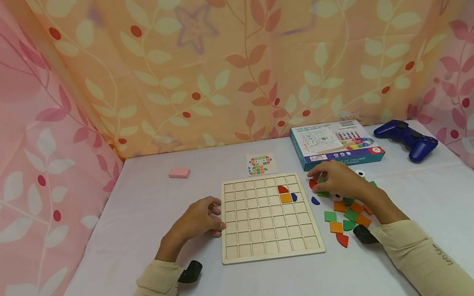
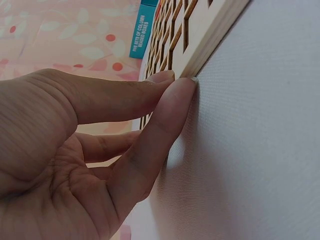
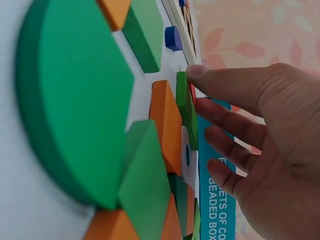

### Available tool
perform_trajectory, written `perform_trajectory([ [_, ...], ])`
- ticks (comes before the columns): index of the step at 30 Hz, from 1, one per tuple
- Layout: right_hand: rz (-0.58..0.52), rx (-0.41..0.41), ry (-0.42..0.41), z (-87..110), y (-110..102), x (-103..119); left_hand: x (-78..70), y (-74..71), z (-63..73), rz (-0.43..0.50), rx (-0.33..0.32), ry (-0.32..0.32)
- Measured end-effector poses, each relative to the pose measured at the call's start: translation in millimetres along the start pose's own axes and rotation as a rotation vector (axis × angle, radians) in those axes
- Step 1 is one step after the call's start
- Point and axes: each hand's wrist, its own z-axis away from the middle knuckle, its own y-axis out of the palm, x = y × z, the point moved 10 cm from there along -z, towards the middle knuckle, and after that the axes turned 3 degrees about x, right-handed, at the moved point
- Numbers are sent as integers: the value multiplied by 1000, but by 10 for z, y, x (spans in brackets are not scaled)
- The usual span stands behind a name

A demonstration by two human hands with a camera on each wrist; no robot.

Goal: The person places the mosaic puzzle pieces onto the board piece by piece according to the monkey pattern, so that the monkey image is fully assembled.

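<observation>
Centrally, the left hand [image 1: 199, 219] loosely touches a gridded wooden board [image 1: 254, 226]; right hand [image 1: 337, 180], grip unclear, nears a red piece [image 1: 312, 183] below a box [image 1: 327, 142] reading "BEADED BOXES".

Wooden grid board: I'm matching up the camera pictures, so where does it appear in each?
Head: wooden grid board just below the centre, in full outline.
Left wrist: wooden grid board at the top, mostly right of centre, cut off by the frame.
Right wrist: only a sliver of it, at the top, right of centre, beyond the blue semicircle piece.
Shared landmark: the teal Beaded Boxes carton, visible in all three.
</observation>
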Motion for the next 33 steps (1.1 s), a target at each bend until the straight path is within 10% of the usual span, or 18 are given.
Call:
perform_trajectory([
  [33,78,55,-2,-2,41,25,14,-13,-9,-24,-13,5],
])
